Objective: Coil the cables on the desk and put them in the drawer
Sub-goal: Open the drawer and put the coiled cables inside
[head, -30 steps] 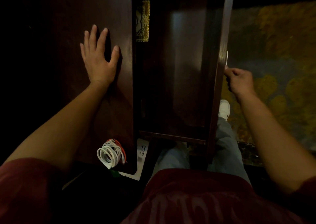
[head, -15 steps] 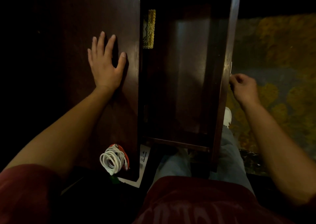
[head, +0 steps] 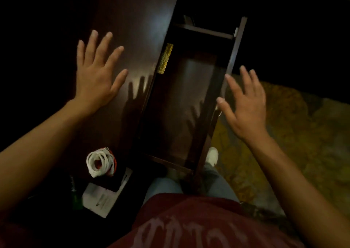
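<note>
A coiled white cable (head: 98, 163) lies on a red object near the desk's near corner. The dark wooden desk (head: 132, 29) runs up the left. Beside it the drawer (head: 230, 62) stands pulled out, its inside dark and bare except for a gold strip (head: 165, 58) at the desk edge. My left hand (head: 96, 71) hovers flat over the desktop with fingers spread, holding nothing. My right hand (head: 244, 103) is open with fingers apart, just right of the drawer's front panel, holding nothing.
A white paper (head: 103, 198) and a green bottle (head: 75, 196) sit below the desk corner. My legs in grey trousers (head: 217, 183) and a white shoe (head: 212, 155) are under the drawer. Patterned yellow carpet (head: 293, 134) lies to the right.
My right hand has let go of the drawer front and opened its fingers. My left hand has lifted slightly and spread. The view has tilted and moved closer.
</note>
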Available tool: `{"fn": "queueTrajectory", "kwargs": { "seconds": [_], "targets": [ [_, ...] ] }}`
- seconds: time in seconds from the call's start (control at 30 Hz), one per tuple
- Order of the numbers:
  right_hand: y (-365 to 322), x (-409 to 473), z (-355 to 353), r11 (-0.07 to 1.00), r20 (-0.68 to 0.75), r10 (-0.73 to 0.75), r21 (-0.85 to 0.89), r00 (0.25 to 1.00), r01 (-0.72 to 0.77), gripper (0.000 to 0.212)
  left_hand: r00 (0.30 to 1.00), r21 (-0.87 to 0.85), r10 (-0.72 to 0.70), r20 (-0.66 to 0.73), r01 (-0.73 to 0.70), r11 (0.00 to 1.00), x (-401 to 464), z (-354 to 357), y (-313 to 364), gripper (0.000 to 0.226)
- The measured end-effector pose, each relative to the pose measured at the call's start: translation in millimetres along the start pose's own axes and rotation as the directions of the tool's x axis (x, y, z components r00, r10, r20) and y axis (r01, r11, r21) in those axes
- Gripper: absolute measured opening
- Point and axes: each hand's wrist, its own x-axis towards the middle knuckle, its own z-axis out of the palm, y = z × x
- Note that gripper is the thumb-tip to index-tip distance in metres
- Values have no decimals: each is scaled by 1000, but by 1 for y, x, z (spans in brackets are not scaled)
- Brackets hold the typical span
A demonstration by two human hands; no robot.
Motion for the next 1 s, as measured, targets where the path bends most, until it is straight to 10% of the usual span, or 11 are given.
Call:
{"fn": "queueTrajectory", "kwargs": {
  "seconds": [0.6, 1.0],
  "targets": [
    [-165, 47, -63, 817, -50, -576, -56, 816, 574, 64, 790, -139, -545, -280, 529, 837, -163, -84, 8, 57],
    [-235, 65, 58, 658, 171, -751, 275, 638, 701, 58, 481, -41, -871, -100, 873, 486, -266, -38, 61, 59]
  ]
}}
